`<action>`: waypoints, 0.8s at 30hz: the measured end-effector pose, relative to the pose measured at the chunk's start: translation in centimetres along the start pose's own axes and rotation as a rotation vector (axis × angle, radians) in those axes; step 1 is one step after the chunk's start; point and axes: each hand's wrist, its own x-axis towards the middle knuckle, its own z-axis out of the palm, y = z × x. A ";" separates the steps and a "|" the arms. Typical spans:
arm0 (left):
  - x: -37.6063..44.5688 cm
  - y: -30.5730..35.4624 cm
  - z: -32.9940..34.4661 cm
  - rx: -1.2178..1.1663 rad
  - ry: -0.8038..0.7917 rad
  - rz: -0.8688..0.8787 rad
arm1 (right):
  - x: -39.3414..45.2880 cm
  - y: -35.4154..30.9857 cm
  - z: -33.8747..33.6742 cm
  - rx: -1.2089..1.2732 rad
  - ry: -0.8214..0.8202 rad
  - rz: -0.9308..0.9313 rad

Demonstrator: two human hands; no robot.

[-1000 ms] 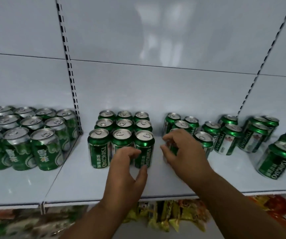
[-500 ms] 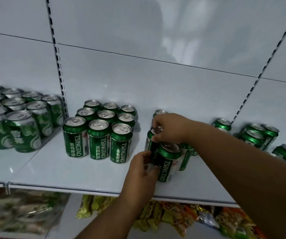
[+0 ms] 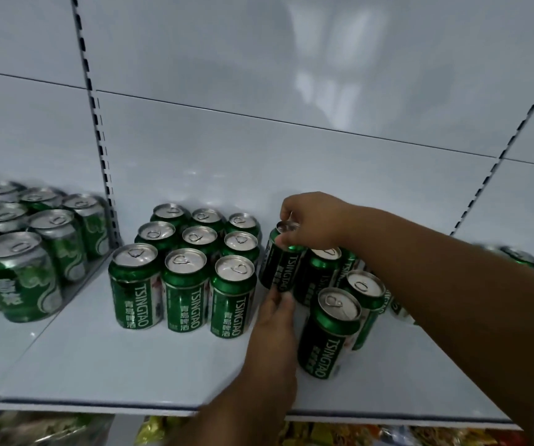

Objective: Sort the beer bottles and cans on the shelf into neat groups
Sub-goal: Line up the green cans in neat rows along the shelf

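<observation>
A neat block of green Tsingtao cans (image 3: 184, 262) stands three wide on the white shelf (image 3: 98, 358). Just right of it a tilted green can (image 3: 281, 265) is gripped at its top rim by my right hand (image 3: 310, 220). My left hand (image 3: 275, 320) touches that can's lower side with its fingertips. Several more Tsingtao cans cluster to the right, the nearest one (image 3: 330, 333) upright at the front. My right forearm hides part of this cluster.
Another group of green cans with a different label (image 3: 24, 252) fills the neighbouring shelf bay on the left, past a slotted upright (image 3: 101, 149). One can (image 3: 520, 256) shows at far right. Snack packets (image 3: 169, 429) lie on the shelf below.
My right hand has tipped a can at the loose cluster's left edge towards the neat block. My left hand has slid up from the front can to that can's lower side.
</observation>
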 end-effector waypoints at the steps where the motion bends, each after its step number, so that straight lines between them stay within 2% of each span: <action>1: 0.4 0.2 0.3 -0.031 -0.006 -0.020 | 0.6 0.2 0.1 -0.012 -0.006 -0.001; 5: 2.4 1.2 1.1 -0.276 0.015 -0.084 | 2.9 1.1 0.6 -0.022 -0.014 -0.015; 12: 5.5 1.4 2.4 -0.470 0.070 -0.122 | 5.4 1.7 1.7 -0.053 -0.006 -0.085; 21: 4.6 1.2 3.0 -0.539 0.007 -0.098 | 6.0 2.3 2.8 -0.073 0.003 -0.090; 24: 4.9 0.7 2.6 -0.469 0.025 -0.099 | 5.8 2.6 3.1 -0.044 0.015 -0.085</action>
